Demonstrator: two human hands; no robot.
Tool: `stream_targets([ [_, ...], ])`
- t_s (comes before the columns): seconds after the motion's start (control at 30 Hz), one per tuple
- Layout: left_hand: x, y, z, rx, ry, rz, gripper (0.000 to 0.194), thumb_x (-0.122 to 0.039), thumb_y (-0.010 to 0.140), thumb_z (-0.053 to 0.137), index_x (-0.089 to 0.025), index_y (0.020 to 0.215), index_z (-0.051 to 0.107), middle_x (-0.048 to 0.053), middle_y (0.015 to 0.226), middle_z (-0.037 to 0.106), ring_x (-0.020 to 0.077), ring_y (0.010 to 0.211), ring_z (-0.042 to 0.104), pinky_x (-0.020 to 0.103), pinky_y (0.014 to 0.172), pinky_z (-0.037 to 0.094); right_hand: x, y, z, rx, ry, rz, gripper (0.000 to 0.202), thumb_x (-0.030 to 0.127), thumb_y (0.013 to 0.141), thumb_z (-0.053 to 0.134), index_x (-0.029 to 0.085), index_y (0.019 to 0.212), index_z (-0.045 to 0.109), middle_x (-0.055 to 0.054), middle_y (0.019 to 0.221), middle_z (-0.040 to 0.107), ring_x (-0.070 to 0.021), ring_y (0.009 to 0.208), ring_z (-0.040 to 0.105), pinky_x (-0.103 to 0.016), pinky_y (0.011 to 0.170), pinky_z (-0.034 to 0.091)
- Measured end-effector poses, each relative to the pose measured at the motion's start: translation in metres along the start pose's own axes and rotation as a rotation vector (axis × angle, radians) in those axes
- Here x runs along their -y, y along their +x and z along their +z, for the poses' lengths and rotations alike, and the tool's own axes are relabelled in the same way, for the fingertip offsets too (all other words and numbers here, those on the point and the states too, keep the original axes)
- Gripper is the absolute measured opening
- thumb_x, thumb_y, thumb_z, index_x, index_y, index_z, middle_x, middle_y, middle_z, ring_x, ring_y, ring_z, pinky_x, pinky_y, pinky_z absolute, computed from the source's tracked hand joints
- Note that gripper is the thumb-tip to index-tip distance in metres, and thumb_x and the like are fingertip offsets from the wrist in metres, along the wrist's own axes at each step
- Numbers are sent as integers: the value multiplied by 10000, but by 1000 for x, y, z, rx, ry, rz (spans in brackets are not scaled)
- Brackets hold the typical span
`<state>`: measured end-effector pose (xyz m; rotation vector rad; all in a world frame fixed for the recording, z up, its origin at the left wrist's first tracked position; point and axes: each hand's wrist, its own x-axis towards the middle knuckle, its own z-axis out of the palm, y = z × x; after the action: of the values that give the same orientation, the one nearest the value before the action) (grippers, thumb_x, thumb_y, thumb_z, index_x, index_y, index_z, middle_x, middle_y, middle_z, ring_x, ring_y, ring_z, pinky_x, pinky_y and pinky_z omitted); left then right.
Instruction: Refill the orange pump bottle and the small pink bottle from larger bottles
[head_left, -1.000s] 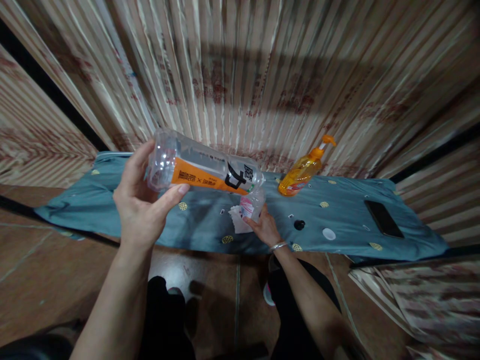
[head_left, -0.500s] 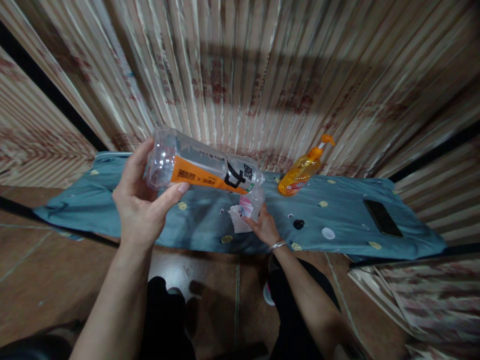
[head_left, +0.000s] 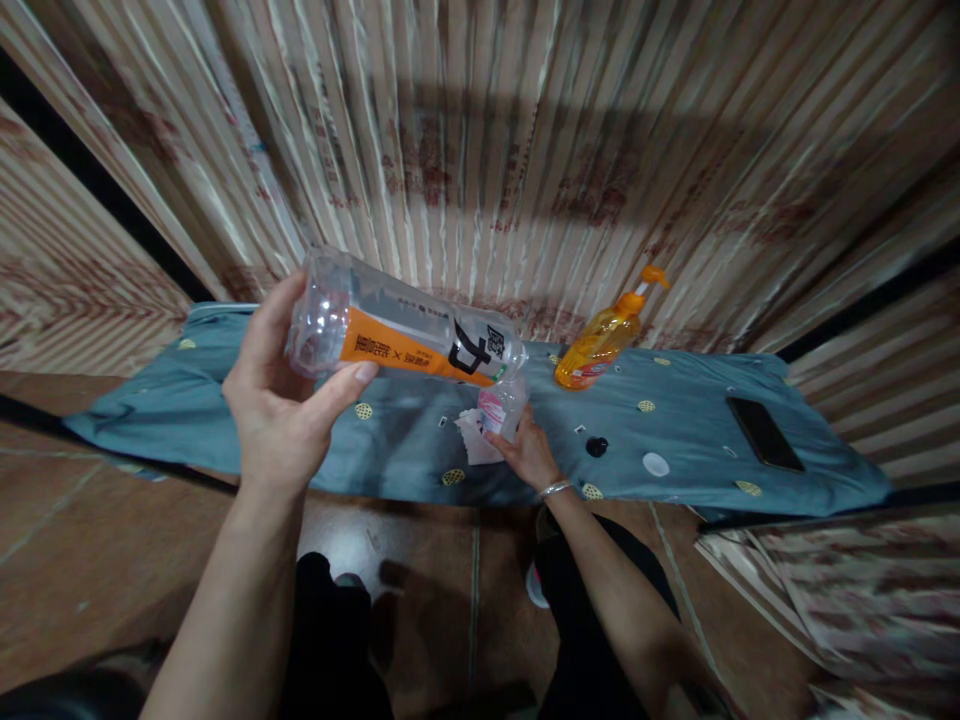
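Observation:
My left hand [head_left: 281, 400] is closed around the base end of a clear plastic bottle [head_left: 420, 335] with an orange and grey label. The bottle is tipped on its side, its neck lower and pointing right. Below the neck, my right hand [head_left: 529, 450] is wrapped around a small clear container [head_left: 506, 405] with a pink and white label. The bottle's mouth meets the top of this container; whether they touch I cannot tell. Under the container lies a white piece of paper [head_left: 478, 440] with a ragged edge. A silvery bracelet [head_left: 555, 489] circles my right wrist.
An orange pump bottle [head_left: 600, 345] stands at the back, right of my right hand. A black cap [head_left: 597, 446], a white round lid [head_left: 656, 465] and a dark phone [head_left: 765, 434] lie on the blue-green cloth [head_left: 405, 470]. Striped curtains [head_left: 465, 150] hang behind.
The left hand has shifted very slightly left with the bottle, whose base end has risen a little. The right hand and the small container have hardly moved.

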<state>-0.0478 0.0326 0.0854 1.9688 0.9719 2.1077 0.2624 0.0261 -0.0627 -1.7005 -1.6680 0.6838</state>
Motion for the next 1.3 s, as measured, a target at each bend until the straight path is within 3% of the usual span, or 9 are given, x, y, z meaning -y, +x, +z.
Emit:
stream_targets([
  [0.2, 2, 0, 1, -7, -11, -10, 958, -585, 693, 1080, -382, 1563, 737, 41, 1571, 768, 394, 1500, 719, 625, 1295, 571, 2, -1, -2, 14, -16, 3, 681, 396, 943, 820, 201, 1549, 577, -134, 1261, 857, -384, 1163, 859, -542, 1044, 693],
  [0.4, -1, 1, 3, -21, -3, 3, 945, -575, 702, 1086, -343, 1552, 743, 60, 1546, 779, 380, 1455, 745, 618, 1271, 594, 3, 0, -2, 4, -42, 16, 701, 394, 938, 842, 153, 1546, 590, -154, 1247, 855, -399, 1153, 863, -510, 1013, 698],
  [0.8, -3, 2, 2, 10, -30, 29, 912, -544, 739, 1081, -374, 1567, 738, 53, 1562, 781, 373, 1474, 741, 587, 1265, 610, 1, 0, -2, 44, -18, 1, 729, 392, 958, 818, 145, 1580, 530, -186, 1350, 841, -406, 1221, 846, -542, 1076, 680],
  [1.1, 6, 1, 0, 22, -26, 40, 990, -578, 717, 1086, -347, 1600, 704, 55, 1592, 749, 385, 1502, 717, 628, 1290, 577, -8, 2, 3, 13, -7, -36, 754, 403, 934, 836, 171, 1592, 550, -147, 1247, 849, -408, 1158, 854, -554, 1032, 690],
  [1.3, 2, 3, -1, 23, -6, 89, 942, -562, 746, 1077, -348, 1591, 720, 56, 1549, 783, 353, 1441, 764, 591, 1232, 633, -8, 2, 2, 8, -12, -18, 741, 410, 933, 843, 159, 1570, 559, -158, 1220, 856, -409, 1122, 858, -537, 1008, 686],
])
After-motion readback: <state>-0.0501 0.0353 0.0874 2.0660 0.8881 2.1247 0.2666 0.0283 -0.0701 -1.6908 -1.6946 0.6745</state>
